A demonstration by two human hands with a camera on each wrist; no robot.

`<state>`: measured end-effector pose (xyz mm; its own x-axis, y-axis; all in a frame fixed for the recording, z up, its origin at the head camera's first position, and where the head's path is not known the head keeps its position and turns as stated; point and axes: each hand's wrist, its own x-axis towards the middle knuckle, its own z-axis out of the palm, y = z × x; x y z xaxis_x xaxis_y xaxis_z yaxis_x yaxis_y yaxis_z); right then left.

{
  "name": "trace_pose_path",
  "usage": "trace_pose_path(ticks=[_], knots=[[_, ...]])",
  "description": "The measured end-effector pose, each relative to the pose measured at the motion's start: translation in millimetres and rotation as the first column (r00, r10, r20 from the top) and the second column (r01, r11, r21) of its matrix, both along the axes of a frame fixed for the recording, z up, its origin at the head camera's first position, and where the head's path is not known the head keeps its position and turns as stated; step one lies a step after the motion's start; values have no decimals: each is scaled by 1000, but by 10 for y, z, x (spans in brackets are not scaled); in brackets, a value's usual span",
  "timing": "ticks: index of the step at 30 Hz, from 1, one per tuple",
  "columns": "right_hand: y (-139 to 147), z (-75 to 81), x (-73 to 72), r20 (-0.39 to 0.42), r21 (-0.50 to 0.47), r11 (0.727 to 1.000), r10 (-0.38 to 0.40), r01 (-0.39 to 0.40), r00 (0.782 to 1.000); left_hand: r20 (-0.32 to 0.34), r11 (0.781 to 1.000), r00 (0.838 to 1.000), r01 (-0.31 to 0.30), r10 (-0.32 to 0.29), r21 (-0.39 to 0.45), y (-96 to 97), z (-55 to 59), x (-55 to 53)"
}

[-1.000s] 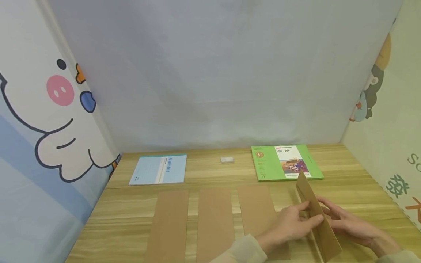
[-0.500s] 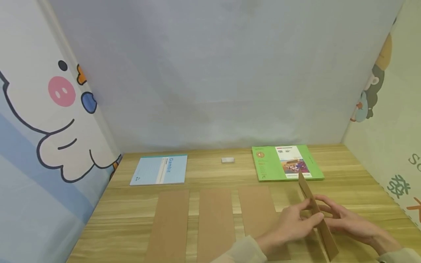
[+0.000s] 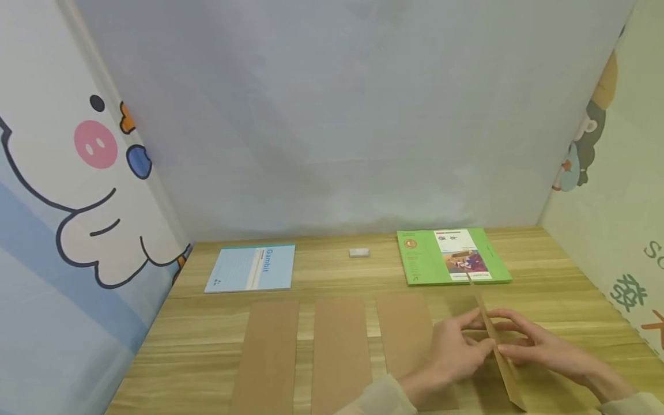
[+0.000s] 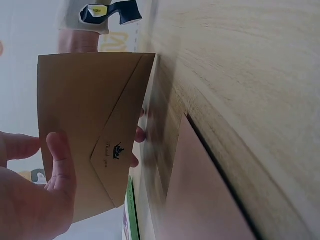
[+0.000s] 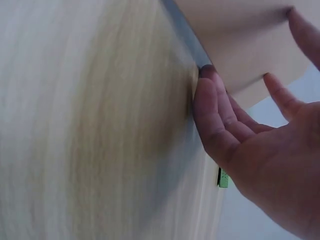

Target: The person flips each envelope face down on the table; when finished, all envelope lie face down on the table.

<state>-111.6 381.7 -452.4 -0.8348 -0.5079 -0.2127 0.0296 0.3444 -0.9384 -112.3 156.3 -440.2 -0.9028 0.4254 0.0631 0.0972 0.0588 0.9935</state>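
A brown kraft envelope (image 3: pixel 507 380) stands on its long edge close over the table, almost edge-on in the head view. Its pointed flap, printed with a small crown and "Thank you", faces the left wrist camera. My left hand (image 3: pixel 456 349) grips it from the left, thumb (image 4: pixel 61 160) against the flap side. From the other side my right hand (image 3: pixel 544 349) holds it, two fingertips on the plain back and the other fingers (image 5: pixel 212 97) curled at the lower edge. Three flat brown pieces (image 3: pixel 266 351), (image 3: pixel 339 351), (image 3: pixel 404 328) lie in a row left of my hands.
At the back of the wooden table (image 3: pixel 176 340) lie a light blue Gambit notebook (image 3: pixel 233 271), a small grey-white block (image 3: pixel 358 252) and a green book (image 3: pixel 422 262) with a picture label. Grey cloth (image 3: pixel 332 144) hangs behind, with cartoon-printed sheets at both sides.
The envelope has turned from showing its broad left face to nearly edge-on, its near end swinging left. Both hands have shifted slightly left with it. The flat pieces and books stay put.
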Motion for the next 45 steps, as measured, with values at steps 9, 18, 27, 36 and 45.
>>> trace_pose_path(ticks=[9, 18, 27, 36, 45], knots=[[-34, -9, -13, -60, 67, 997, -39, 43, 997, 16, 997, 998, -55, 56, -59, -26, -24, 10], [-94, -19, -41, -196, 153, 983, -66, 97, 978, -3, 987, 999, -35, 35, -154, -103, -59, -30], [-153, -28, -54, -402, 321, 923, -72, 214, 913, -144, 939, 990, -42, -8, -341, -128, -156, -116], [-221, -57, -53, -469, 438, 842, -84, 315, 879, -96, 868, 995, -46, -2, -494, -127, -172, -174], [-272, -80, -34, -508, 519, 778, -54, 355, 860, -70, 816, 998, -45, 5, -576, -113, -199, -207]])
